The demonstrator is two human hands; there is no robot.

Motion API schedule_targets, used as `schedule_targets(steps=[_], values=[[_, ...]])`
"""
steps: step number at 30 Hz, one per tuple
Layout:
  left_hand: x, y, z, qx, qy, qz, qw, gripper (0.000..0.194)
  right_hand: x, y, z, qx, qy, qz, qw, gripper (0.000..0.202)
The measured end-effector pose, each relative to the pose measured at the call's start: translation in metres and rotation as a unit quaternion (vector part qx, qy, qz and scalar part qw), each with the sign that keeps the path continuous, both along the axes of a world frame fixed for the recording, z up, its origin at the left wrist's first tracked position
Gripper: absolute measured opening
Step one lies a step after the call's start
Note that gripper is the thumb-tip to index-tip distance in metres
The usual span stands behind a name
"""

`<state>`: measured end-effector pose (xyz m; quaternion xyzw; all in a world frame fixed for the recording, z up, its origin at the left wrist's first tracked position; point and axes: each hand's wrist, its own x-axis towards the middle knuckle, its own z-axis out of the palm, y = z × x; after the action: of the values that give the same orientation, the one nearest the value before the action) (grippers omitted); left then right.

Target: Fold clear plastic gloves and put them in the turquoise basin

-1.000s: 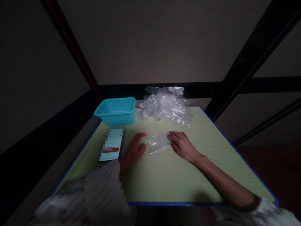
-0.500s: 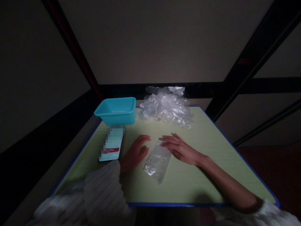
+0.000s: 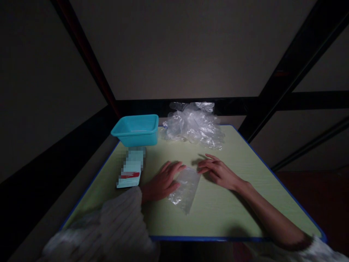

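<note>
A folded piece of thin clear plastic (image 3: 188, 187), perhaps a disposable glove, lies flat in the middle of the table. My left hand (image 3: 163, 182) is over its left edge, fingers stretched and spread, with the fingertips at the upper edge. Whether they press on it I cannot tell. At the upper right corner of the plastic is my right hand (image 3: 220, 173), its fingers loosely bent and apart, one stretched out. Neither hand grips anything. Behind them sits a crumpled heap of clear plastic gloves (image 3: 195, 125).
A turquoise plastic basket (image 3: 139, 139) stands at the back left of the pale green table (image 3: 234, 214), which has a blue rim. In front of the basket lies a phone (image 3: 132, 169) with its screen lit, close to my left sleeve. A wall rises behind the table.
My left hand has moved right, onto the left edge of the folded plastic, and its fingers have spread. My right hand has shifted right, off the top of the plastic to its corner.
</note>
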<state>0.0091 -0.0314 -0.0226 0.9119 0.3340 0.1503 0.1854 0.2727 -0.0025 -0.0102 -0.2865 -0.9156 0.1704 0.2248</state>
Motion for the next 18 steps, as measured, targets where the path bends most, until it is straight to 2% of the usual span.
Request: schedule_targets(steps=[8,18], values=[[0.001,0.003,-0.003,0.012,0.023,0.002,1.000,0.054,0.002,0.001,0.007,0.011,-0.010,0.017,1.000,0.046],[0.000,0.003,-0.002,-0.028,-0.052,0.007,0.998,0.053,0.003,-0.004,0.015,0.014,-0.035,0.025,0.999,0.038]])
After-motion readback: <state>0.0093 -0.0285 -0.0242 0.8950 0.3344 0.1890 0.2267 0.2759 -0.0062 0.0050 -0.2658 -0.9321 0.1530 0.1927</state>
